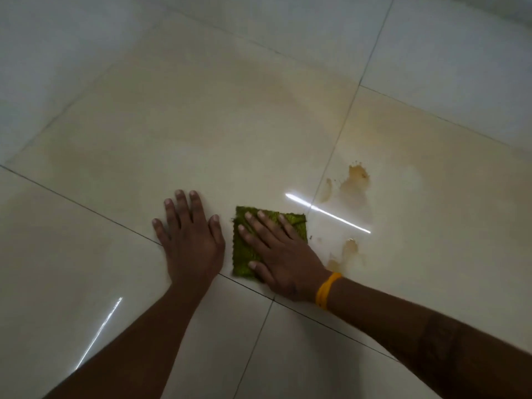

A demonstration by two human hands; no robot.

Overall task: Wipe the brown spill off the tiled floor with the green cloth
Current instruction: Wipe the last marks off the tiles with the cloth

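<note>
A square green cloth (296,223) lies flat on the cream tiled floor (201,125). My right hand (276,254) presses down on it with fingers spread, a yellow band on its wrist. My left hand (190,237) rests flat on the bare tile just left of the cloth, holding nothing. Brown spill marks (355,180) sit up and to the right of the cloth, and a smaller brown patch (347,251) lies just right of my right hand. A faint yellowish smear (288,90) spreads across the tiles farther away.
Dark grout lines (339,133) cross the glossy floor. Bright light reflections (328,213) streak the tile beside the cloth and near my left forearm (100,332). Nothing else stands on the floor in view.
</note>
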